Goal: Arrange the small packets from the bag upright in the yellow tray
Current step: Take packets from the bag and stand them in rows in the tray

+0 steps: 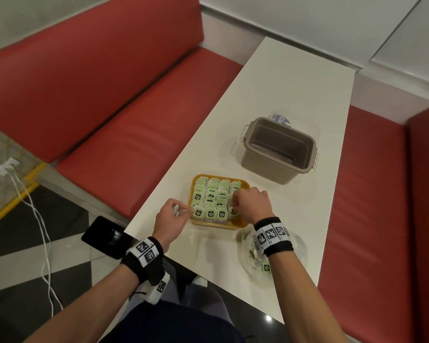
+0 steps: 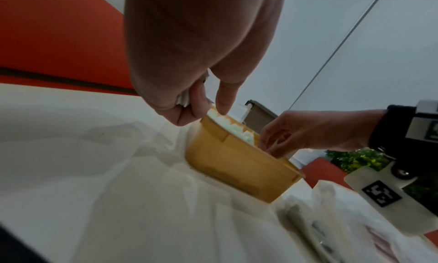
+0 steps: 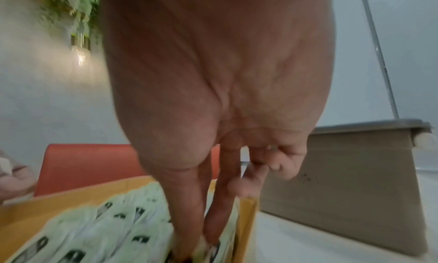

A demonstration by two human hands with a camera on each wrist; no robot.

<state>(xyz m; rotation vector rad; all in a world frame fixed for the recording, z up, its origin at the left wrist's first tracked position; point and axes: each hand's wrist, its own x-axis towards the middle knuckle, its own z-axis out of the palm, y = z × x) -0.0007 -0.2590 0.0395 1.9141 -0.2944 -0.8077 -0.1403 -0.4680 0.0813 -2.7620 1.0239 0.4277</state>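
The yellow tray [image 1: 219,227] sits at the near end of the white table, packed with rows of upright green packets [image 1: 211,194]. My right hand [image 1: 252,201] reaches into the tray's right-hand row. In the right wrist view its thumb and forefinger [image 3: 220,211] point down and pinch a packet [image 3: 213,248] beside the tray wall [image 3: 246,220]. My left hand [image 1: 174,215] hovers at the tray's left edge. It holds a few pale packets [image 2: 183,98] in curled fingers, with its forefinger [image 2: 224,100] stretched out over the tray [image 2: 232,166]. The clear bag [image 1: 248,253] with loose packets lies under my right wrist.
An open brown bin [image 1: 278,149] stands beyond the tray, close to its far right corner, with a round lid behind it. A black phone [image 1: 104,236] overhangs the table's near left corner. Red bench seats [image 1: 134,134] run along both sides of the table.
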